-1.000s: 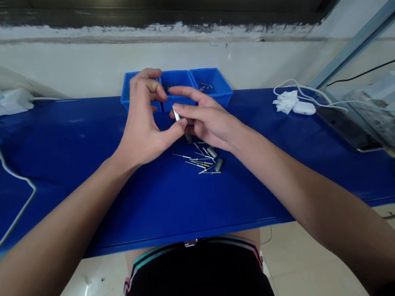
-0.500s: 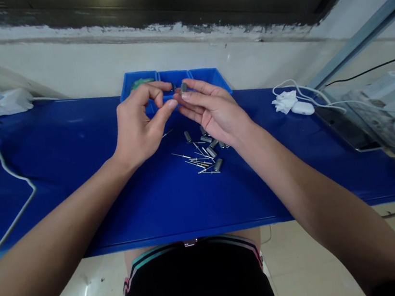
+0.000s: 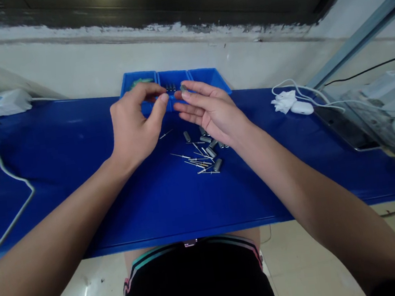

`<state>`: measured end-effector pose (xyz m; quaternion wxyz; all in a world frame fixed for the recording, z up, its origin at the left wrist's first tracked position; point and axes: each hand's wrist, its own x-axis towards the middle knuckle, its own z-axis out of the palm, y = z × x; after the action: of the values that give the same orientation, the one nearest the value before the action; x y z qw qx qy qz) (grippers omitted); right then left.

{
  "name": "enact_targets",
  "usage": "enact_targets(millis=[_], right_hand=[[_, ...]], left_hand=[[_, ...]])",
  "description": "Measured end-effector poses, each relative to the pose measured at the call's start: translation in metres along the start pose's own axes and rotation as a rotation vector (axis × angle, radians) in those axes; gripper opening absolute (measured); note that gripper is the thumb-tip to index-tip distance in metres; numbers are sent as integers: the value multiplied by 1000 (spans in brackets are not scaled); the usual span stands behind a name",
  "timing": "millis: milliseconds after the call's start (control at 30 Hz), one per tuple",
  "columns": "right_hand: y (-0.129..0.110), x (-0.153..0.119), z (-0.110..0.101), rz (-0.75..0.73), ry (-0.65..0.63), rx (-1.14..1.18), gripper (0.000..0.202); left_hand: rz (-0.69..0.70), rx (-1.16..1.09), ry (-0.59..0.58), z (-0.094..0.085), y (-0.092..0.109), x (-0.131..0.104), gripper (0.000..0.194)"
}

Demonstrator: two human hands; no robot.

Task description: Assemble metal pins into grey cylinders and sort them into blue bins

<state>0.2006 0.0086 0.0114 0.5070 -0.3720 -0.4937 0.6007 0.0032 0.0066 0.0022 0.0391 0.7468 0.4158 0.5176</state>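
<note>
Head cam: R hand (image 3: 219,108) w/ metal piece (image 3: 184,88) in fingertips, L hand (image 3: 136,122) nearby, thumb-finger gap narrow.

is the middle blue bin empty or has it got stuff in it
Not empty: the middle blue bin shows a few small metal pieces inside. How full, I cannot tell; the right hand partly hides it.

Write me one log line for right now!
right hand: holds grey metal piece | left hand: by blue bins, grip unclear | table: loose metal pieces, thin pins
</note>
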Motion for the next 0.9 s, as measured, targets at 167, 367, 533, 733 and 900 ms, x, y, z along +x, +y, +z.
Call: enact_targets(millis=[167,367,533,733,900], right_hand=[[-12,3,0,-93,48,-122,50],[-57,58,-15,-380,57,-827,41],[-61,109,-8,-209,-14,-1564,34],[-46,134,15,2,-200,-2013,38],[-38,148,12,42,-217,-2084,35]], left_hand=[[47,40,85,3,-10,0,25],[-14,31,25,-1,-8,-3,24],[-70,84,-56,-2,-9,-5,19],[92,253,-140,-5,-3,-4,23],[176,313,-186,-4,1,-4,18]])
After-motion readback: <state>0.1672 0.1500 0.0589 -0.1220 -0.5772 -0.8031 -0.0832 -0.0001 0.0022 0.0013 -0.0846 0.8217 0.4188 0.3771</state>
